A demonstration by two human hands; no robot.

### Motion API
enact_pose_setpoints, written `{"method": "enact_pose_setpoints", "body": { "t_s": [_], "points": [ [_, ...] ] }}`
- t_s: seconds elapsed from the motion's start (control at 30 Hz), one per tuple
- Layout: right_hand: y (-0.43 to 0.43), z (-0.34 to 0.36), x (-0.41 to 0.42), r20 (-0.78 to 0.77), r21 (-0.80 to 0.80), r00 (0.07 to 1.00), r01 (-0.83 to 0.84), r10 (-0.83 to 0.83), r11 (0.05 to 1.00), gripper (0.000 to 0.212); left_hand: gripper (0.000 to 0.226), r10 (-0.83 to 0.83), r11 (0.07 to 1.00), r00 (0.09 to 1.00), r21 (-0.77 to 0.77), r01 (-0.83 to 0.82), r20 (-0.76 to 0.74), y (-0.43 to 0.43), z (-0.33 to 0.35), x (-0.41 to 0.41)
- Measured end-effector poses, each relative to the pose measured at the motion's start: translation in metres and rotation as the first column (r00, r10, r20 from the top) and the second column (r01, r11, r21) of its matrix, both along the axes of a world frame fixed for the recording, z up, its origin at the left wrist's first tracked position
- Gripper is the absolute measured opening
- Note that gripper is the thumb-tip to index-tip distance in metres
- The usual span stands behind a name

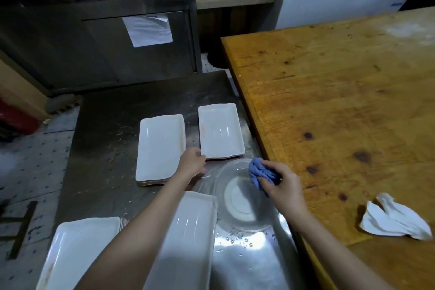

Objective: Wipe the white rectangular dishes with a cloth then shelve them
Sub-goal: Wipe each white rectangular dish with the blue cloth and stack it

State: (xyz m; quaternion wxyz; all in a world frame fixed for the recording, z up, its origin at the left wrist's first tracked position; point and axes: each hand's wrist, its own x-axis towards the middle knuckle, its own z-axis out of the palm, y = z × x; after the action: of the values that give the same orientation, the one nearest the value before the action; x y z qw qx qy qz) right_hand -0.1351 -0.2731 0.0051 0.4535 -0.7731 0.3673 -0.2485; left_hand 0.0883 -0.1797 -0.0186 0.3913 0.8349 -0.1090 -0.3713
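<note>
Because the wet stainless steel counter is beaded with water and the left hand meets the white rectangular ceramic dish only at its near-left corner, the likeliest mishap, as I judge it, is the dish sliding or tipping out of a one-corner hold when it is lifted. It appears to rest on at least one more dish, so a dragged corner could also shift the one beneath. The fingers bend toward that corner and seem to reach its edge, but the back of the hand hides them, so I cannot tell whether they have closed on it. A second hazard is the clear glass bowl, which lies just right of the left hand and directly below the right hand. A dish swung back toward the body could strike its rim. The right hand is clenched around a bunched blue cloth, held over the bowl's far rim and near the left hand. From the left hand, the targeted dish stretches away forward and slightly right, with an orange streak along its left edge. A second stack of white rectangular dishes lies just to the hand's left. Two more lie back along the forearm, a long white dish under it and another white dish to its left.
</note>
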Motion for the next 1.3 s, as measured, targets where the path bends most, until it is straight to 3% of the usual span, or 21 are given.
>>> {"method": "enact_pose_setpoints", "body": {
  "t_s": [0.1,0.3,0.43,0.53,0.6,0.73,0.8,0.9,1.03,1.3],
  "points": [
    [-0.006,-0.002,0.0,0.006,-0.02,1.0,-0.008,0.008,1.0,0.046,0.013,-0.098,0.989,0.991,0.117,0.087,0.089,-0.016,-0.011,0.004],
    [-0.009,-0.009,0.0,0.016,0.024,1.0,0.011,-0.011,1.0,0.049,0.036,-0.123,0.972,0.981,0.217,0.089,0.151,-0.035,-0.023,0.012],
    [-0.012,-0.014,0.002,-0.001,0.056,1.0,-0.017,0.017,0.998,0.046,0.011,-0.185,0.942,0.972,0.307,0.133,0.147,-0.04,-0.019,0.015],
    [-0.014,-0.017,0.004,-0.014,0.057,0.999,-0.033,0.034,0.998,0.042,0.008,-0.23,0.925,0.958,0.345,0.161,0.169,-0.042,-0.023,0.016],
    [-0.016,-0.018,0.005,-0.013,0.07,0.999,-0.036,0.037,0.997,0.042,0.017,-0.207,0.929,0.964,0.342,0.14,0.167,-0.042,-0.026,0.017],
    [-0.018,-0.019,0.005,0.002,0.09,1.0,-0.03,0.03,0.995,0.044,0.033,-0.164,0.957,0.969,0.267,0.111,0.183,-0.038,-0.024,0.018],
    [-0.019,-0.018,0.005,0.005,0.092,1.0,-0.016,0.016,0.996,0.044,0.028,-0.101,0.979,0.981,0.192,0.068,0.168,-0.034,-0.027,0.017],
    [-0.019,-0.015,0.004,0.011,0.088,1.0,0.011,-0.012,0.996,0.044,0.007,0.106,0.994,0.991,0.031,-0.109,0.08,-0.03,-0.027,0.012],
    [-0.02,-0.01,0.001,0.03,0.097,0.999,0.032,-0.035,0.995,0.047,0.019,0.346,0.928,0.935,-0.122,-0.353,-0.074,-0.03,-0.021,0.007],
    [-0.019,-0.006,-0.012,0.027,0.086,0.997,0.065,-0.067,0.994,0.046,0.031,0.417,0.869,0.902,-0.241,-0.433,-0.114,-0.024,-0.006,0.01]
  ]
}}
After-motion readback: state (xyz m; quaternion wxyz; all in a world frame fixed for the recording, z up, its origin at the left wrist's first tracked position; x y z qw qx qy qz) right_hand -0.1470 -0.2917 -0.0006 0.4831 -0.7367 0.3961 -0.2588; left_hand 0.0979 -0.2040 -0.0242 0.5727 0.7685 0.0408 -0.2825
